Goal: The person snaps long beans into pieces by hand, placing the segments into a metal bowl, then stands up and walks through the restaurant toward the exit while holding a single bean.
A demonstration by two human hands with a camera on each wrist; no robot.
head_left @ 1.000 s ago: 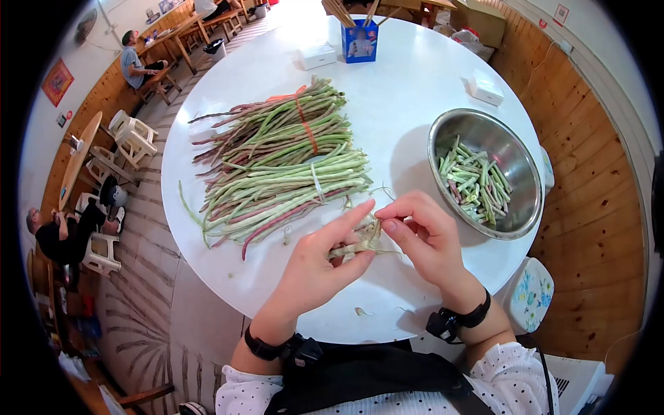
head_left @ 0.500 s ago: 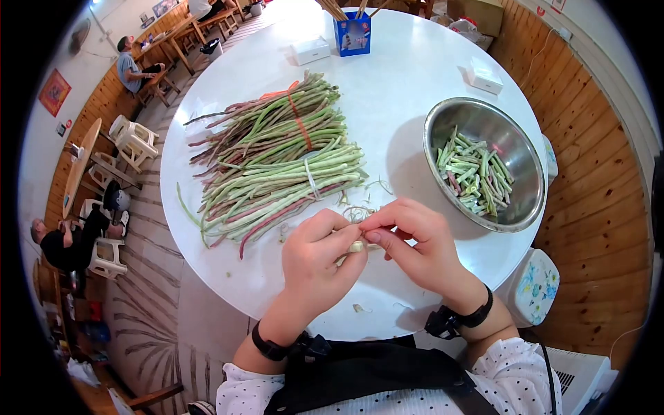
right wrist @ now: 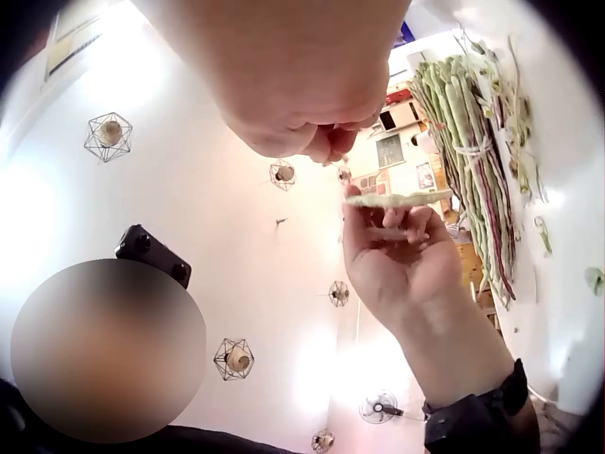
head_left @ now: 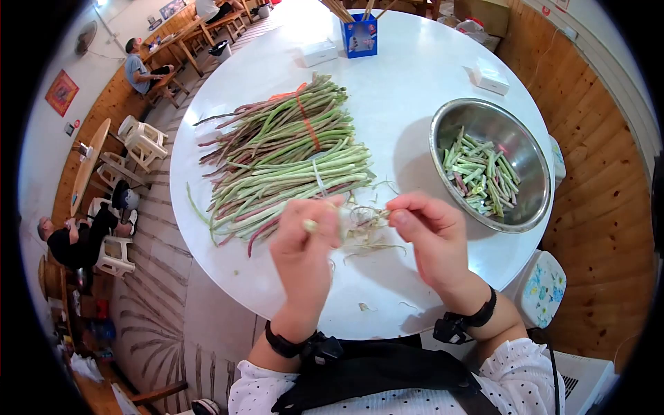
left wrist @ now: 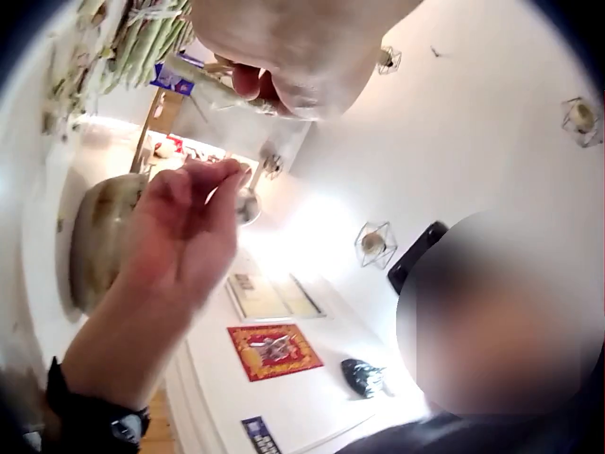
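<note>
My left hand (head_left: 302,235), blurred in the head view, grips a pale green long bean (right wrist: 397,200); its cut end shows between thumb and finger. Level with it to the right, my right hand (head_left: 432,235) has thumb and forefinger pinched together on a thin bean scrap (head_left: 382,214), which overlaps the trimmings behind it. Those stringy trimmings (head_left: 366,235) lie on the white table between the hands. Bundles of long beans (head_left: 290,176), green and purplish, lie beyond my left hand. To the right, a steel bowl (head_left: 532,200) holds short bean pieces (head_left: 481,173).
A blue box of chopsticks (head_left: 360,38) stands at the far side of the round table (head_left: 401,90), between two white boxes (head_left: 318,52). A flowered stool (head_left: 543,287) is beside the right edge. Seated people (head_left: 76,242) are off to the left.
The hands, together at the bean half a second ago, have drawn apart. My left hand moved left and up with the bean; my right hand moved a little right.
</note>
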